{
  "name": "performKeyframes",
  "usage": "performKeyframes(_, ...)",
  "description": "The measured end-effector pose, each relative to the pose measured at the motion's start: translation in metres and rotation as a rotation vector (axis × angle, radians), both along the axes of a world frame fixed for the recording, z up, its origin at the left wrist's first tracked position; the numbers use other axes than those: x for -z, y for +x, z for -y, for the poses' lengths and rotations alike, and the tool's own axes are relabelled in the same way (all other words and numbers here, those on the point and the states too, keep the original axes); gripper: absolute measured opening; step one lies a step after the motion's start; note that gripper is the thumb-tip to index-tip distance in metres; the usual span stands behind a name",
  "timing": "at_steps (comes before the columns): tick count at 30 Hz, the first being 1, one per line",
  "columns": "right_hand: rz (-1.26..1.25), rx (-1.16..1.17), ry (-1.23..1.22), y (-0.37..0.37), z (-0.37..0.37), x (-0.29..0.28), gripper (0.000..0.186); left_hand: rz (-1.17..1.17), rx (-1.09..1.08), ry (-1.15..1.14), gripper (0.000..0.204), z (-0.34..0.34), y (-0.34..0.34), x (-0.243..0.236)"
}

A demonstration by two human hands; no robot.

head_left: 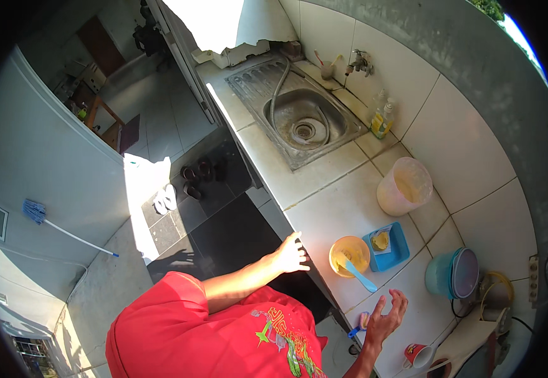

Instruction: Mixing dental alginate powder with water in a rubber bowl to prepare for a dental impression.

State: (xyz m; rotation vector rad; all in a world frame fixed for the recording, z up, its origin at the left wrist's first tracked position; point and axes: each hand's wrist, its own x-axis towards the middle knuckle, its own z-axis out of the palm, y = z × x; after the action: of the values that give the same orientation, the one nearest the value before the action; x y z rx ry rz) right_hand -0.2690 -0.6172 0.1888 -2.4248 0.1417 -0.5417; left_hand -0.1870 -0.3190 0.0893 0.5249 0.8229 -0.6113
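Observation:
My left hand hovers at the counter's front edge, holding nothing, with its fingers apart. To its right stands an orange bowl with a yellow mixture in it. A light blue spoon leans in the bowl, its handle out over the rim. Beside the bowl, a blue rectangular tray holds a yellowish lump on a piece of white paper. My right hand is raised over the counter below the bowl, fingers curved and apart, nothing in it. Next to it lies a small blue and pink item, partly hidden.
Behind the tray stands a translucent pinkish tub. A teal container and a red mug are at the right. Farther off is a steel sink with a hose, a tap and bottles. A mop leans at left.

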Motion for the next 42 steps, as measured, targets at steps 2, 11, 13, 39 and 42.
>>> performKeyframes(2, -0.125, -0.131, -0.126, 0.023, -0.01, -0.007, 0.029, -0.07, 0.068, -0.032, 0.083, -0.01, -0.006, -0.012)
performKeyframes(11, -0.514, -0.216, -0.319, 0.069, -0.042, 0.002, 0.028, -0.147, 0.535, -0.232, 0.076, 0.018, 0.02, 0.006)
performKeyframes(13, -0.61, -0.204, -0.379, 0.072, -0.046, 0.002, 0.031, -0.192, 0.569, -0.288, 0.084, 0.033, 0.034, 0.011)
performKeyframes(39, -0.374, -0.367, -0.491, 0.04, -0.082, -0.034, 0.019, 0.197, 0.358, -0.607, 0.045, 0.037, 0.025, 0.026)
performKeyframes(42, -0.298, -0.428, -0.463, 0.035, -0.084, -0.035, 0.021, 0.26, 0.279, -0.597, 0.043, 0.03, 0.013, 0.013)
